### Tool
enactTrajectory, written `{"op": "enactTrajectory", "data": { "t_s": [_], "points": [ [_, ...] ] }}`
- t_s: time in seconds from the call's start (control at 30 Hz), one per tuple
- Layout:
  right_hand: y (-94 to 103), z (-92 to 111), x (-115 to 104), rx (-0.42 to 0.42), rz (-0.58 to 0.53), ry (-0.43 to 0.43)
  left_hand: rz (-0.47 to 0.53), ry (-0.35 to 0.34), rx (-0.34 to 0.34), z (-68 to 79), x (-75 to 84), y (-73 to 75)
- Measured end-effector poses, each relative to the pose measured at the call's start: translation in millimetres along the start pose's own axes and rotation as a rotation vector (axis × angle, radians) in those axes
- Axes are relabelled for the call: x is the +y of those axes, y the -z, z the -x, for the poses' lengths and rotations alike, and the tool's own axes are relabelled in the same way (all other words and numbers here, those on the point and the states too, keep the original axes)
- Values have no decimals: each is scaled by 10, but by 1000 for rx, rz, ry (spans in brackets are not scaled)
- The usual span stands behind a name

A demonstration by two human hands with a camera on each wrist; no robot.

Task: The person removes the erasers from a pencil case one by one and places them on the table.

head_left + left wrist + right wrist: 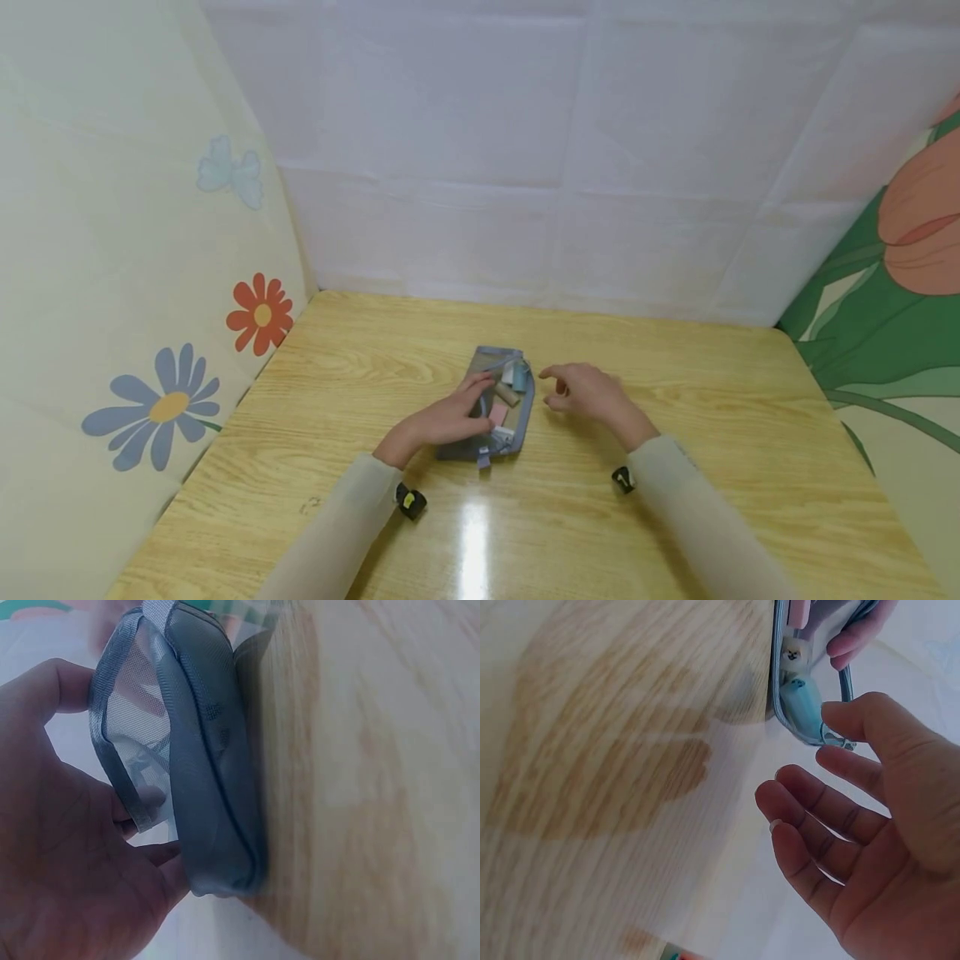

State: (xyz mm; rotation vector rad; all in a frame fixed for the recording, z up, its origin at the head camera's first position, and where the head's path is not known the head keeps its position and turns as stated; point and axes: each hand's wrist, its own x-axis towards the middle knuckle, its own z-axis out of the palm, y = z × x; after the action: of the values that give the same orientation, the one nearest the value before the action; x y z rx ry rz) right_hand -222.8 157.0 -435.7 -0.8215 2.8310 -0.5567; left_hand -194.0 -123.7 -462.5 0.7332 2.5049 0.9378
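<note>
A grey-blue mesh pouch (528, 410) lies unzipped on the table, its mouth spread. Inside it show a teal item (802, 703), a pink block (498, 414), a tan cylinder (507, 394) and a small white piece with a face printed on it (795, 654). My left hand (450, 417) holds the pouch's mesh side (139, 694), thumb at its trimmed edge and fingers behind it. Close to the pouch's far right end, my right hand (588, 393) hovers with loosely bent fingers and holds nothing. Part of the contents is hidden behind the left hand.
The wood-grain table (720, 417) stretches around the pouch on every side. A white sheet (465, 150) hangs behind it, and flower-printed cloths stand at left (112, 275) and right (900, 333). Each wrist wears a small black device.
</note>
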Motion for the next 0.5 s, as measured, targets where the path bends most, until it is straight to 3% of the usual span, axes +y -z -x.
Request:
{"op": "enactTrajectory", "data": {
  "t_s": [0.3, 0.5],
  "points": [
    [-34, -53, -127, -32, -41, -22, 17, -3, 11, -3, -1, -3],
    [-68, -96, -196, -44, -16, 30, 22, -5, 12, 5, 5, 0]
  ]
}}
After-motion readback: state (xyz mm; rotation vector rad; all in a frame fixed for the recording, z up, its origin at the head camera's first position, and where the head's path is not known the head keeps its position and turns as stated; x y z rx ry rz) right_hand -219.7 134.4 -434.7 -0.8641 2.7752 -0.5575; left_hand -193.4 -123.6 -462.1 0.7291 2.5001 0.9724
